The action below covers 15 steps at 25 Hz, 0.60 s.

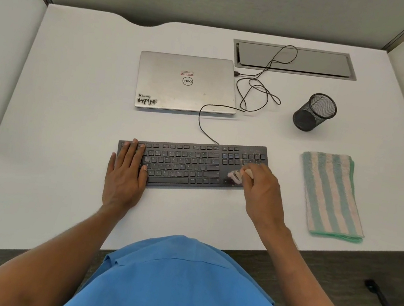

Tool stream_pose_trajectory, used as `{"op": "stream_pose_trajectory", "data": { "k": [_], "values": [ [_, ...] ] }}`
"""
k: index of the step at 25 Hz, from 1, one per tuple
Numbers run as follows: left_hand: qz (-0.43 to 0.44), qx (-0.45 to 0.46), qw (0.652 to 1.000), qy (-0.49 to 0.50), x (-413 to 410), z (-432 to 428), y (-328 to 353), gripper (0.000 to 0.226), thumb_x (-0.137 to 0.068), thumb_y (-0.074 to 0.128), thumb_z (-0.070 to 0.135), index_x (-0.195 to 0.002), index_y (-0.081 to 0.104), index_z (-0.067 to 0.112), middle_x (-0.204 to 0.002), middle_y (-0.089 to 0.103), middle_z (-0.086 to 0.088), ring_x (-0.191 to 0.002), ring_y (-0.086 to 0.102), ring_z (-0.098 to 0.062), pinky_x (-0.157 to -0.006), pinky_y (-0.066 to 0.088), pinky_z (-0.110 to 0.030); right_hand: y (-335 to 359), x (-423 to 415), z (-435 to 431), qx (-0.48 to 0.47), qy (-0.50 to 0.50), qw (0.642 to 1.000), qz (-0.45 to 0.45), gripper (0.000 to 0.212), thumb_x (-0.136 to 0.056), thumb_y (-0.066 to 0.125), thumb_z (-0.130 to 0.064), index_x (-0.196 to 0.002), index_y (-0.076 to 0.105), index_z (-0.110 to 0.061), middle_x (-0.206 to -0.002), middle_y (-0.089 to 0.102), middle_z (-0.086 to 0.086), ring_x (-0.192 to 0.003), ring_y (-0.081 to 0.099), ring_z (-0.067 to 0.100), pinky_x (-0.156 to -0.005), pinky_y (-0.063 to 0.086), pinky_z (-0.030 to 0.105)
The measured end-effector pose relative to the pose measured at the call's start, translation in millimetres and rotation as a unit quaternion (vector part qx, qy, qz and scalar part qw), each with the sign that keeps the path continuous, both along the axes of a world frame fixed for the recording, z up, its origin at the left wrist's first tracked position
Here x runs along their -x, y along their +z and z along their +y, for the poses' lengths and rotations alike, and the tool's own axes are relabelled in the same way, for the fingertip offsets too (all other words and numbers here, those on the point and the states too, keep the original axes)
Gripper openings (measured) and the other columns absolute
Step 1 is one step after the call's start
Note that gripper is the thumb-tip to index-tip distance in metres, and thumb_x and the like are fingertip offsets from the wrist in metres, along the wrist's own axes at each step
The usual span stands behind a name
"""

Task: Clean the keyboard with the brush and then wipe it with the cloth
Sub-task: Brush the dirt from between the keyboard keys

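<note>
As the brush (239, 175) works the arrow-key block, right fingers (249, 183): curled round its pale handle, bristles down on the keys.
Right hand (263, 191): over the keyboard's right end, wrist above the front edge.
Left fingers (131, 149): straight and flat on the keys at the far left end, holding nothing.
Left hand (126, 172): heel on the tabletop (66, 131); looks like it's bracing the board.
Keyboard (188, 165): black, wired, near the front of the tabletop, roughly square to the person.
Crumbs (255, 152): pale specks over the numpad and top-right corner. My read: brush step not finished.
Cloth (332, 194): striped, folded, flat on the tabletop right of the keyboard, apart from it, untouched.
Cable (251, 92): loops from the keyboard's back edge to the closed laptop (186, 84) behind it.
Mesh cup (314, 112): behind the cloth, right of the laptop, away from both hands.
Crumb risk: leftward strokes push grit under the keys further left. Sweeping off the right edge looks safer.
Cloth risk: grit swept right could land on or near the cloth, and wiping would then smear it back.
Key-press risk: left fingers bear on keys with the cable plugged in. The lid is shut, so probably harmless.
Cable risk: if the left hand lifts, a hard stroke could skid the board and drag the loops.
</note>
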<state>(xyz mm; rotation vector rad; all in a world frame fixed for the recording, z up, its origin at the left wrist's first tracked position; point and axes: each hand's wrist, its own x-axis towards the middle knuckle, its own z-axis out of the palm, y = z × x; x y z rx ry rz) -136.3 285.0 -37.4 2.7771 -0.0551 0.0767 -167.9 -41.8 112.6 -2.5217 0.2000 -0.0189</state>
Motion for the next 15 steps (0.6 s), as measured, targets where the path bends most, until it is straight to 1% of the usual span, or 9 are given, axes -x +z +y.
{"op": "stream_pose_trajectory", "data": {
  "k": [2,4,7,10,11,12,13,14,15],
  "values": [
    [0.000,-0.001,1.000,-0.001,0,-1,0,0.061,-0.108,0.029,0.036,-0.167,0.028,0.021,-0.175,0.021,0.000,-0.163,0.013,-0.019,-0.132,0.014,-0.050,7,-14,-1,-0.032,0.028,0.999,-0.010,0.012,-0.100,0.058,-0.010,-0.102,0.070,-0.010,-0.098,0.063,0.002,-0.087,0.056,0.017,-0.075,0.046,0.030],
    [0.000,-0.001,1.000,-0.001,0,-1,0,0.061,-0.108,0.030,0.036,-0.167,0.028,0.021,-0.176,0.021,0.000,-0.163,0.013,-0.019,-0.132,0.014,-0.050,12,-31,2,-0.055,0.065,0.996,0.027,0.012,-0.097,0.061,-0.009,-0.098,0.072,-0.013,-0.097,0.065,0.001,-0.087,0.057,0.015,-0.075,0.045,0.029],
    [0.004,-0.003,1.000,-0.001,0,0,-1,0.061,-0.108,0.030,0.036,-0.167,0.027,0.021,-0.176,0.021,0.001,-0.163,0.013,-0.018,-0.132,0.014,-0.050,18,-49,8,-0.023,0.116,0.985,0.128,0.011,-0.098,0.062,-0.012,-0.099,0.072,-0.014,-0.099,0.067,-0.002,-0.087,0.060,0.016,-0.068,0.043,0.027],
    [0.005,0.002,1.000,-0.002,0,-1,0,0.061,-0.108,0.030,0.036,-0.167,0.027,0.022,-0.176,0.021,0.001,-0.163,0.013,-0.018,-0.132,0.014,-0.051,17,-55,0,0.011,0.116,0.977,0.177,0.012,-0.099,0.059,-0.011,-0.103,0.070,-0.011,-0.103,0.068,0.002,-0.083,0.059,0.016,-0.057,0.038,0.023],
    [0.004,0.003,1.000,-0.001,0,0,1,0.061,-0.108,0.030,0.036,-0.167,0.027,0.022,-0.176,0.021,0.001,-0.163,0.013,-0.018,-0.132,0.014,-0.051,17,-56,-4,0.017,0.105,0.977,0.186,0.012,-0.099,0.058,-0.008,-0.104,0.069,-0.009,-0.105,0.069,0.006,-0.078,0.058,0.013,-0.054,0.037,0.021],
    [0.003,0.004,1.000,-0.002,0,0,1,0.061,-0.108,0.030,0.036,-0.167,0.027,0.022,-0.176,0.021,0.000,-0.163,0.013,-0.019,-0.132,0.014,-0.051,18,-57,-8,0.018,0.091,0.976,0.195,0.014,-0.099,0.057,-0.006,-0.105,0.069,-0.008,-0.107,0.070,0.008,-0.072,0.057,0.006,-0.051,0.037,0.018],
    [0.002,0.004,1.000,-0.002,0,0,1,0.061,-0.108,0.030,0.036,-0.167,0.028,0.021,-0.176,0.021,0.000,-0.163,0.014,-0.019,-0.132,0.014,-0.051,17,-56,-10,0.011,0.078,0.977,0.197,0.017,-0.099,0.054,-0.006,-0.109,0.068,-0.007,-0.106,0.068,0.008,-0.066,0.055,-0.002,-0.048,0.036,0.012],
    [0.002,0.004,1.000,-0.003,0,0,1,0.061,-0.108,0.030,0.036,-0.167,0.028,0.021,-0.175,0.021,0.000,-0.163,0.014,-0.020,-0.132,0.014,-0.051,18,-56,-11,-0.010,0.066,0.980,0.188,0.020,-0.100,0.050,-0.007,-0.112,0.067,-0.006,-0.103,0.065,0.008,-0.063,0.054,-0.008,-0.047,0.035,0.006],
    [0.002,0.004,1.000,-0.004,0,0,0,0.061,-0.108,0.029,0.036,-0.167,0.028,0.021,-0.175,0.022,-0.001,-0.163,0.014,-0.020,-0.132,0.014,-0.051,19,-55,-8,-0.017,0.068,0.982,0.176,0.022,-0.101,0.048,-0.007,-0.112,0.066,-0.004,-0.101,0.062,0.007,-0.062,0.053,-0.010,-0.049,0.036,0.003]
  ]
}}
